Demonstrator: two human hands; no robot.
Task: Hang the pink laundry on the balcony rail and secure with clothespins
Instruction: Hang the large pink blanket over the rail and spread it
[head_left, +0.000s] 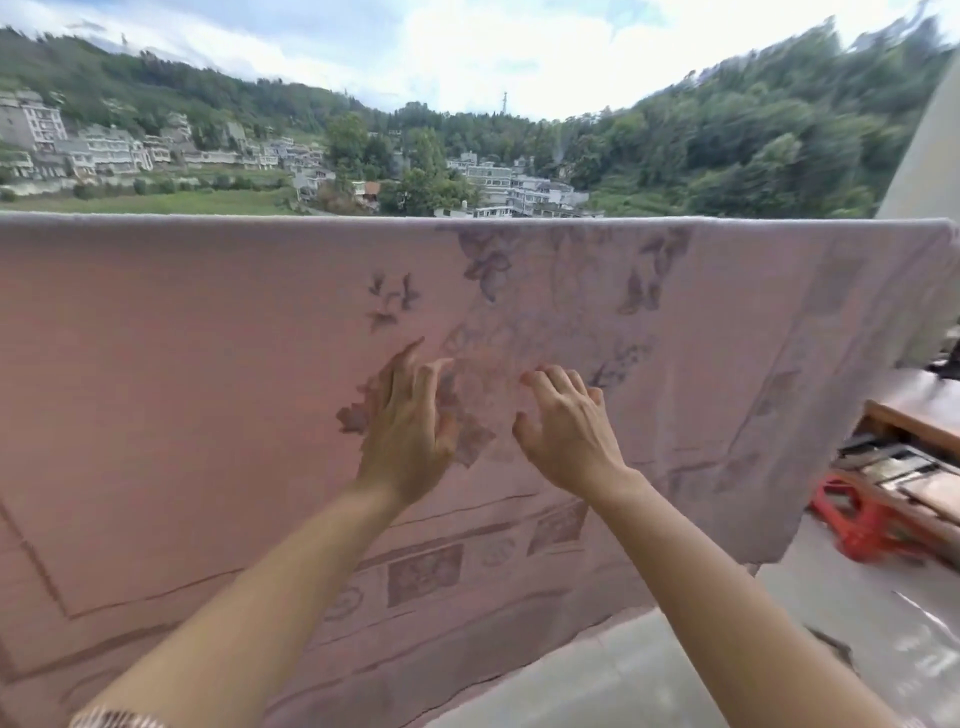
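A pink sheet (208, 389) hangs draped over the rail. The left hand (410, 431) and right hand (566, 431) reach toward it, fingers loosely spread, grasping nothing.

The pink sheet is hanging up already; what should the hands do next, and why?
Probably reach for clothespins: the pink sheet hangs spread out, no pin shows on its top edge, and left hand and right hand hold nothing.

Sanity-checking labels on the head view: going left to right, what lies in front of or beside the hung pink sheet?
left hand → right hand, both against the pink sheet → red plastic item on the floor beside it.
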